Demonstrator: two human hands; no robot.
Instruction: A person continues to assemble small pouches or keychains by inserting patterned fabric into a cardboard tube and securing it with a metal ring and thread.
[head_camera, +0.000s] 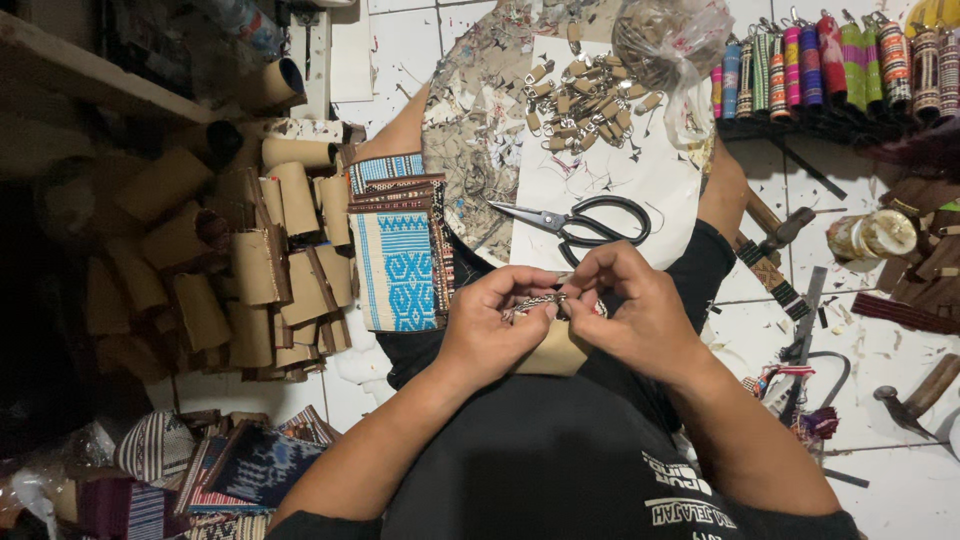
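My left hand (492, 322) and my right hand (630, 305) meet over my lap, both pinching a small tan cylinder (550, 352) with a metal clasp chain (535, 301) at its top. The left fingers grip the metal clasp, while the right fingers hold the cylinder's upper edge. Black scissors (585, 222) lie just beyond my hands on a white sheet (610, 170).
A pile of metal clasps (585, 100) and a clear plastic bag (670, 40) rest on the sheet. Tan cardboard tubes (260, 250) are heaped at left, beside folded blue woven cloth (395, 265). Finished colourful woven cylinders (840, 60) line the upper right. Hammers (915, 395) and tools lie at right.
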